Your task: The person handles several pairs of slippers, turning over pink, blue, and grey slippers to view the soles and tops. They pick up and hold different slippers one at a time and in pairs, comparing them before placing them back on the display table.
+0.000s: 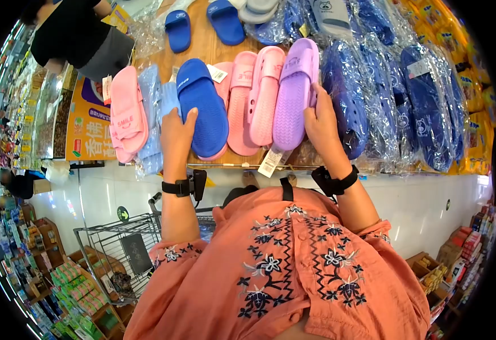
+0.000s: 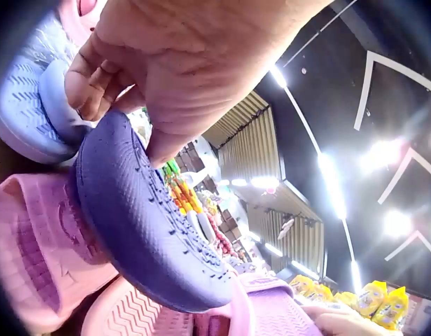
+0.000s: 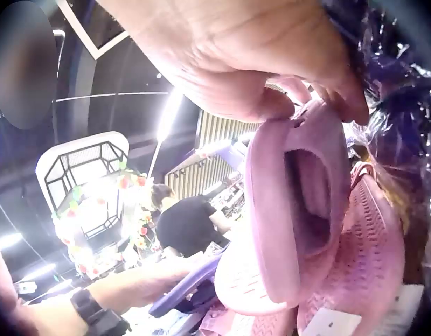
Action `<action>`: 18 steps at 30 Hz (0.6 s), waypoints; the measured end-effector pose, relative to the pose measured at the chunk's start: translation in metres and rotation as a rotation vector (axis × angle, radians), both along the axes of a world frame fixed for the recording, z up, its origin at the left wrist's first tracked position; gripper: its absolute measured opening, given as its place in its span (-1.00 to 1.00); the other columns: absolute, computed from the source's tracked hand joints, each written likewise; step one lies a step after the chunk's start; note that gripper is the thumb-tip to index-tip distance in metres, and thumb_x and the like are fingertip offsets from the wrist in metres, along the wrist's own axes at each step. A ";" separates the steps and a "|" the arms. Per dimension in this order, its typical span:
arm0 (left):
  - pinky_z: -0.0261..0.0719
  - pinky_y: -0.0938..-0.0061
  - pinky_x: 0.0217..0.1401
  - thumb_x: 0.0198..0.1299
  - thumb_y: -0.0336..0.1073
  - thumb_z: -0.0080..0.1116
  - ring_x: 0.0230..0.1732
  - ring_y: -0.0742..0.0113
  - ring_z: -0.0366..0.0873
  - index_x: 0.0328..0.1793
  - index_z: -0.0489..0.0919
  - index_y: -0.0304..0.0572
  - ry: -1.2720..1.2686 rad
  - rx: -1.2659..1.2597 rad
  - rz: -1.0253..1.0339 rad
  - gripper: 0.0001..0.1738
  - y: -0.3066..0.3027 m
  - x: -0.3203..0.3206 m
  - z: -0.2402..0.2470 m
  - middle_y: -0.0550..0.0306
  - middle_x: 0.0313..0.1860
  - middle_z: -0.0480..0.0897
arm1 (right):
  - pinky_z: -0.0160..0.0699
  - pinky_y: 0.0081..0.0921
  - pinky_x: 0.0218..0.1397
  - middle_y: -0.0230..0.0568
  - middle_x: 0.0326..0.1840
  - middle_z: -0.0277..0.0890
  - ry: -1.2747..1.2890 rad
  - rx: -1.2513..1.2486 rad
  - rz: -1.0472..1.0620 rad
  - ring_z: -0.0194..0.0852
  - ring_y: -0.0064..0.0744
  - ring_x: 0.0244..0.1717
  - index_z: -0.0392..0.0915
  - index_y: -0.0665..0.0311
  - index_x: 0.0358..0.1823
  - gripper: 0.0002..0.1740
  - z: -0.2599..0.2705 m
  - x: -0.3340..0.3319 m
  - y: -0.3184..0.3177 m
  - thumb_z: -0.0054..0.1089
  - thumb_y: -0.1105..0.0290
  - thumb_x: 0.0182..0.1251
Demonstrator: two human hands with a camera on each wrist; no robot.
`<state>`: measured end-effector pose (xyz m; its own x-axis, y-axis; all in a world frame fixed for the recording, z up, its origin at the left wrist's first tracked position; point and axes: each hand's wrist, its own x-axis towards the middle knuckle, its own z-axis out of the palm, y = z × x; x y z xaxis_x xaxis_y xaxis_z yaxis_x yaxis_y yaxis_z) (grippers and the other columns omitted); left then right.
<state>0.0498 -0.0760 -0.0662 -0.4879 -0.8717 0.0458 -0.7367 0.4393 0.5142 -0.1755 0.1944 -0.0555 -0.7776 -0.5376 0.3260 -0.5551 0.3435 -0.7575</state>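
Observation:
My left hand (image 1: 176, 136) pinches the side of a royal-blue slipper (image 1: 207, 126), thumb on the near face; it looks violet in the left wrist view. At the right, my other hand (image 1: 323, 126) grips the outer edge of a lilac slipper (image 1: 291, 110), with a white tag (image 1: 270, 162) hanging under its heel. Between the two stand pink slippers (image 1: 242, 119), upright and side by side. Light-blue slippers (image 1: 150, 122) are just left of my left hand. Blue clogs in plastic wrap (image 1: 344, 102) stand beside my right hand.
More wrapped blue slippers (image 1: 426, 113) fill the right of the wooden table (image 1: 202, 51). Pink slippers (image 1: 128, 107) stand at its left end. A person in black (image 1: 78, 39) is at the far left. A wire shopping cart (image 1: 117, 243) is behind me on the left.

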 end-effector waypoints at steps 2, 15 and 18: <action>0.57 0.03 0.24 0.34 0.24 0.22 0.17 -0.35 0.60 0.38 0.52 -0.51 -0.145 0.022 0.000 -0.14 0.008 -0.015 0.019 -0.46 0.15 0.60 | 0.36 -0.09 0.46 0.37 0.29 0.42 -0.011 -0.017 0.023 0.44 0.28 0.32 0.27 0.53 0.45 -0.38 0.004 0.000 0.001 0.01 0.48 0.37; 0.58 0.11 0.20 0.24 0.07 0.41 0.11 -0.26 0.62 0.28 0.54 -0.46 0.258 0.166 -0.113 -0.26 -0.005 -0.022 0.000 -0.39 0.11 0.64 | 0.45 -0.02 0.31 0.30 0.20 0.42 0.241 -0.038 -0.064 0.42 0.27 0.21 0.37 0.44 0.37 -0.42 0.039 0.012 -0.012 0.23 0.51 0.32; 0.54 0.16 0.27 0.23 0.00 0.44 0.17 -0.20 0.56 0.32 0.50 -0.46 0.340 0.100 -0.165 -0.27 0.009 -0.029 0.015 -0.34 0.18 0.57 | 0.44 0.03 0.33 0.37 0.25 0.37 0.336 0.133 -0.085 0.40 0.35 0.23 0.39 0.41 0.36 -0.42 0.025 0.015 -0.014 0.27 0.47 0.32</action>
